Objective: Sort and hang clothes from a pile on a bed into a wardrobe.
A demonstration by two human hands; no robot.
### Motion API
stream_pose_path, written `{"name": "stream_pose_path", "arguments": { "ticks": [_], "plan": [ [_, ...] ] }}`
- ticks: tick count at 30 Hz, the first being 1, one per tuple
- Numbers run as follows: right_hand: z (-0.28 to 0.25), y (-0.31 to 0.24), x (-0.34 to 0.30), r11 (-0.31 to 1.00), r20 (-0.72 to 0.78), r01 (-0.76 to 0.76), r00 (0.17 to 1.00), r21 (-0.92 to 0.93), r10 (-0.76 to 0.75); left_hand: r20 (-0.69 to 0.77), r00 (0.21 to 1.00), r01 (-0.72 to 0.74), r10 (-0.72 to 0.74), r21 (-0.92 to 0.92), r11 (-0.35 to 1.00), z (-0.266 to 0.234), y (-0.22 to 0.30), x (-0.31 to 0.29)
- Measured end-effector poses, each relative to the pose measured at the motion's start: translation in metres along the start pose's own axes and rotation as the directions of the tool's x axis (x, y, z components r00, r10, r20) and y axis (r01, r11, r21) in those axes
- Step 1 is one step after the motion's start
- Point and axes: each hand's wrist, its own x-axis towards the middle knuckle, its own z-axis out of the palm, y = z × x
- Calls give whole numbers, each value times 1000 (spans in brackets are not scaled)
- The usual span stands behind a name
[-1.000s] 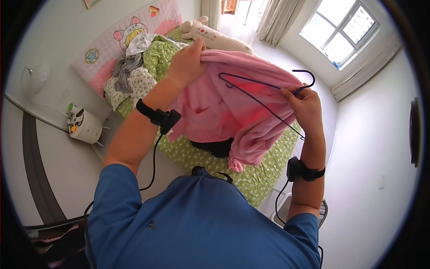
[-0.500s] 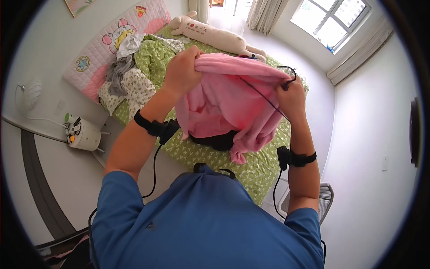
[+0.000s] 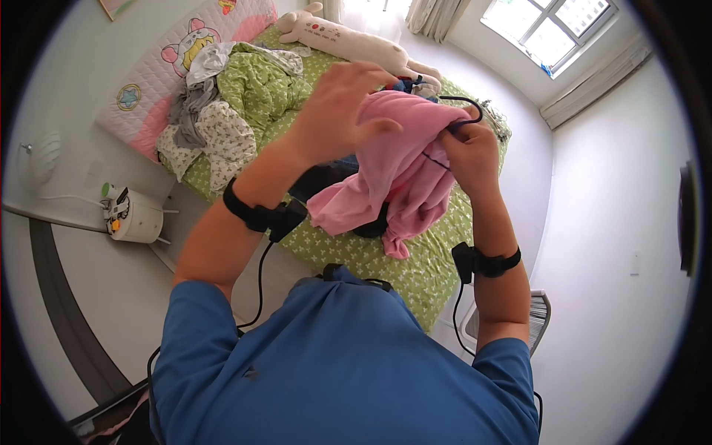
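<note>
I log one pink garment [image 3: 404, 122] held up over the bed [image 3: 423, 289], one dark hanger [image 3: 480, 111] partly hidden by it. My right hand [image 3: 475, 152] grips hanger and cloth together; my left hand [image 3: 337, 111] is spread wide at the other edge — contact, cannot tell. Both screen some dark clothing [image 3: 322, 178] — count unclear. Farther out: one bedding heap [image 3: 259, 81], one long plush toy [image 3: 356, 50], one white nightstand [image 3: 142, 222].

A green-sheeted bed [image 3: 429, 285] is bearing a long cream plush animal bolster [image 3: 348, 48], a rumpled green quilt [image 3: 256, 85], white patterned fabric [image 3: 230, 141] and, farther right, dark clothing [image 3: 320, 178].
</note>
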Motion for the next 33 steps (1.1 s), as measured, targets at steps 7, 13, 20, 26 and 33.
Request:
{"name": "stream_pose_path", "arguments": {
  "ticks": [7, 13, 20, 26, 33],
  "plan": [
    [-9, 20, -3, 952, 290, 101, 939, 287, -187, 448, 893, 79, -48, -50, 996, 23, 10, 10],
    [-38, 98, -22, 924, -270, 140, 962, 356, -42, 230, 970, 100, -76, -93, 991, 3, -13, 12],
    [96, 256, -115, 945, 134, -215, 973, 245, 187, 277, 952, 155, -131, -66, 986, -17, 17, 29],
    [145, 261, -64, 936, 97, -348, 931, -49, 351, 257, 955, 172, -149, -71, 982, -39, 36, 22],
    [-13, 186, 34, 897, 346, -398, 883, 193, 318, 137, 947, 283, -291, 78, 956, -93, -29, -30]
  ]
}}
